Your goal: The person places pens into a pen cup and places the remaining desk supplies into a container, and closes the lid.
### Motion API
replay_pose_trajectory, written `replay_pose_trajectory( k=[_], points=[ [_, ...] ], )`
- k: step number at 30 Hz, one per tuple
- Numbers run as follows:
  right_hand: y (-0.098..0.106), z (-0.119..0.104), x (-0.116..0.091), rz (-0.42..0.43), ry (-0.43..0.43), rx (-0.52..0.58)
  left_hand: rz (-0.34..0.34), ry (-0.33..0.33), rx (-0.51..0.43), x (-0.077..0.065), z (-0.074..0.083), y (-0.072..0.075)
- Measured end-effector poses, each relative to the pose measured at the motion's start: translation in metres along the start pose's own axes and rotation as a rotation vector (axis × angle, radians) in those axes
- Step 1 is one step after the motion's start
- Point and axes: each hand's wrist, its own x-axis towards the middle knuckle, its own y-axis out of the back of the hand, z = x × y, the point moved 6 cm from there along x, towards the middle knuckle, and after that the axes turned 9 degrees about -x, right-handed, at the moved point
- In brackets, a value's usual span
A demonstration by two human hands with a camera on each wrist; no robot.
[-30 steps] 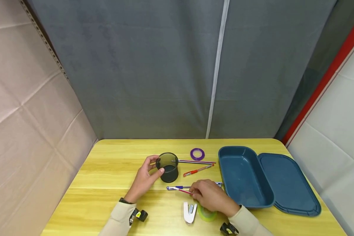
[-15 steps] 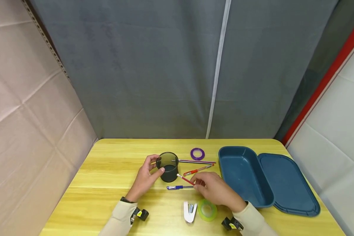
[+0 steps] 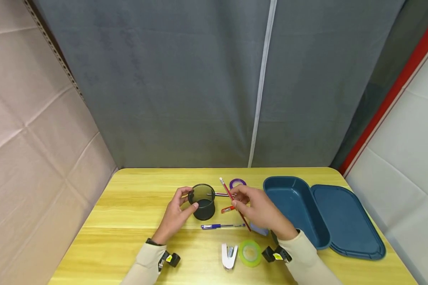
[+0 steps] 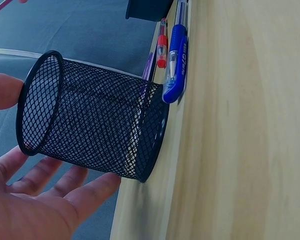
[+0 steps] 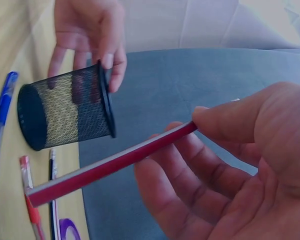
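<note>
Red pencil (image 5: pixel 110 163): located above the counter (image 3: pixel 128 225), to the right of the mesh cup (image 3: pixel 205 213) and clear of its rim. The right hand (image 3: pixel 259 210) is closed to a light pinch, thumb against fingertips, with the pencil between them. In the head view the shaft is inclined, white tip uppermost.

Handling: judged light, stiff and straight. The smooth-looking finish may let it roll or turn under a loose pinch. Recommended hold: thumb and two fingers about mid-shaft, keeping both ends free (the shaft could snap under hard bending, though ordinary finger pressure should do no harm).

Mesh cup: the left hand (image 3: pixel 178 217) is partly closed round it, thumb at the rim and fingers along the side wall. The cup is upright or nearly so. Judged light, moderately stiff and easily tipped; hold by the rim and wall, leaving the mouth uncovered. Avoid denting the mesh.

Markings: the blue pen (image 4: pixel 176 65) lying on the counter carries pale print on its barrel; a "G7" is suggested, but the lettering is too small to confirm. No writing can be read on the red pencil or the mesh cup.
</note>
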Motion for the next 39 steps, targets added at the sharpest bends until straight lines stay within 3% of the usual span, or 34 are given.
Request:
replay_pose_trajectory(
  k=[7,15,21,32,39],
  points=[
    [0.003,-0.009,0.013,0.036,-0.024,0.131,-0.003,-0.010,-0.013,0.001,-0.001,0.000],
    [0.010,-0.019,0.031,0.173,-0.044,0.202,0.001,-0.009,0.023,0.000,-0.002,0.000],
    [0.013,-0.028,0.048,0.248,-0.011,0.293,-0.003,-0.005,0.026,0.000,-0.001,-0.001],
    [0.002,-0.027,0.067,0.283,0.002,0.430,-0.005,0.006,0.026,-0.002,0.001,-0.004],
    [-0.009,-0.027,0.076,0.297,0.019,0.445,0.004,-0.010,0.011,-0.001,-0.002,-0.006]
  ],
)
